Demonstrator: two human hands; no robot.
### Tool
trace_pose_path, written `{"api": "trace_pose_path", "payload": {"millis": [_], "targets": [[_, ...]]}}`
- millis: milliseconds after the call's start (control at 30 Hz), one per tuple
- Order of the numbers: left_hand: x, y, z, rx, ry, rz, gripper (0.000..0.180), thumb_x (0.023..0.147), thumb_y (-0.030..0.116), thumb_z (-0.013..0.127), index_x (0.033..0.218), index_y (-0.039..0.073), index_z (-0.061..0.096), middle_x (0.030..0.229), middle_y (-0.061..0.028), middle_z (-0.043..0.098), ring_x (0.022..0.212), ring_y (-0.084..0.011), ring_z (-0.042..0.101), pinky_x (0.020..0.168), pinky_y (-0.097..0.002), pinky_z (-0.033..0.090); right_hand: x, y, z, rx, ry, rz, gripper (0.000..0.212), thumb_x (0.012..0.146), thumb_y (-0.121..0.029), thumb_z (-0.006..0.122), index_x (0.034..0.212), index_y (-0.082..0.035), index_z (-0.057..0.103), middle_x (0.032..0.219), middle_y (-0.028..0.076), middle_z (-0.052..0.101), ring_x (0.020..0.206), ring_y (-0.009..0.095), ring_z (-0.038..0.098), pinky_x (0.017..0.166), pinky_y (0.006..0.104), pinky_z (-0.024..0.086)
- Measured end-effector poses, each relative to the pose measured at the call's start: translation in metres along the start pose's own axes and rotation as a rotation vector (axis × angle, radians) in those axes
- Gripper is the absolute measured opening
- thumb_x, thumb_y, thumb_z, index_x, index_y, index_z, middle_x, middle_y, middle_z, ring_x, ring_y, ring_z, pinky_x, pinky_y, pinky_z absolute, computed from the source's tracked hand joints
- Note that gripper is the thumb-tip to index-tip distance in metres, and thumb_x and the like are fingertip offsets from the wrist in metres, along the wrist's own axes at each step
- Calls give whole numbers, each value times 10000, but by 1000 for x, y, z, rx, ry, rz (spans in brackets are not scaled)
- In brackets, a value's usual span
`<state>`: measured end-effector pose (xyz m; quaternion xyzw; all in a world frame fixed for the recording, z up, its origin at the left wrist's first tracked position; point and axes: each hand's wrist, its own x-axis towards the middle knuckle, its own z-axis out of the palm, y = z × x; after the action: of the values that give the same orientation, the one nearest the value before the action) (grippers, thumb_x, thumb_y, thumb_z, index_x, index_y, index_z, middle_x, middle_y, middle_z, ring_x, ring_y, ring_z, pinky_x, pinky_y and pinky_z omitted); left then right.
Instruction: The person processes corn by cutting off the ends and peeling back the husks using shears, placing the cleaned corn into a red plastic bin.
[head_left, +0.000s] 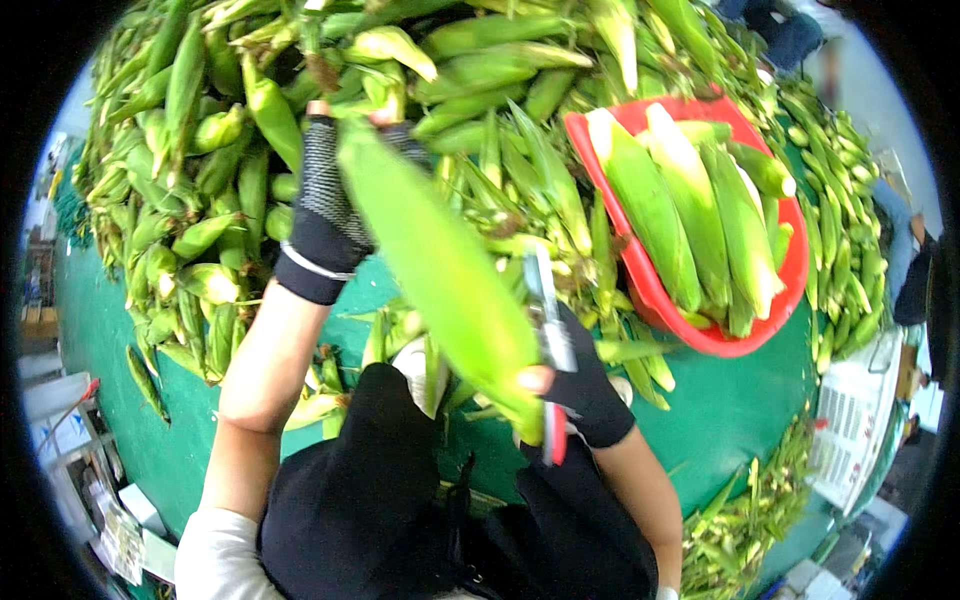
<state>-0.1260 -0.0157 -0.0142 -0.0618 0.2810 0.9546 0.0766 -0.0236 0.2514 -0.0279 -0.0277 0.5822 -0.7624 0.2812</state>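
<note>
A large green ear of corn point(440, 270), still in its husk, lies slantwise between my hands. My left hand point(340, 190), in a black and grey fingerless glove, is behind the ear's far end, largely hidden by it. My right hand point(585, 385), in a black fingerless glove, is closed at the ear's near, stem end. It grips a hand tool with a narrow metal part point(548, 305) sticking up past the knuckles. A red and white piece point(554, 435) shows beside the stem; the tool's exact kind is unclear.
A big heap of unhusked corn point(210, 180) spreads ahead and left. To the right, a red plastic basket point(625, 240) holds several trimmed ears. More corn point(835, 220) lies beyond it. Loose husks point(750, 530) are piled at lower right on the green floor point(750, 400).
</note>
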Motion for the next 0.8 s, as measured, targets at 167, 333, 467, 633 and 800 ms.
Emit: {"api": "trace_pose_path", "payload": {"millis": [167, 333, 467, 633, 800], "targets": [[51, 16, -17, 444, 241, 156, 372, 876, 397, 451, 1078, 91, 512, 1069, -100, 553, 936, -225, 560, 777, -371, 469, -58, -11, -99, 405, 345, -55, 566, 763, -160, 598, 1263, -26, 368, 1131, 90, 520, 964, 210, 552, 820, 333, 471], [120, 54, -71, 1155, 525, 702, 240, 790, 117, 573, 1021, 65, 535, 961, -88, 559, 844, -211, 557, 733, -342, 449, -97, -89, -218, -1251, 1043, -442, 596, 735, -206, 668, 1216, -1, 381, 1107, 127, 500, 993, 237, 491, 882, 353, 395], [116, 50, 45, 1991, 136, 1330, 312, 703, 117, 608, 1001, 72, 528, 939, -146, 526, 924, -333, 494, 802, -395, 408, -94, -114, -265, -1535, 1292, -367, 721, 687, -185, 685, 1277, 26, 329, 1252, 200, 422, 1153, 302, 419, 961, 357, 320], [190, 86, 104, 2476, 208, 1233, 633, 698, 346, 662, 1214, 91, 399, 1205, -167, 427, 1089, -354, 420, 903, -440, 363, -71, -100, -244, -1381, 1104, -153, 702, 632, -90, 664, 1251, 25, 355, 1189, 209, 469, 1103, 332, 464, 928, 364, 366], [233, 81, 132, 2725, 468, 672, 667, 654, 359, 701, 1211, 128, 418, 1123, -175, 504, 1005, -344, 521, 826, -459, 431, -79, -102, -198, -1504, 1230, -337, 665, 622, -41, 618, 1235, 19, 367, 1135, 193, 497, 1044, 329, 499, 880, 366, 400]]}}
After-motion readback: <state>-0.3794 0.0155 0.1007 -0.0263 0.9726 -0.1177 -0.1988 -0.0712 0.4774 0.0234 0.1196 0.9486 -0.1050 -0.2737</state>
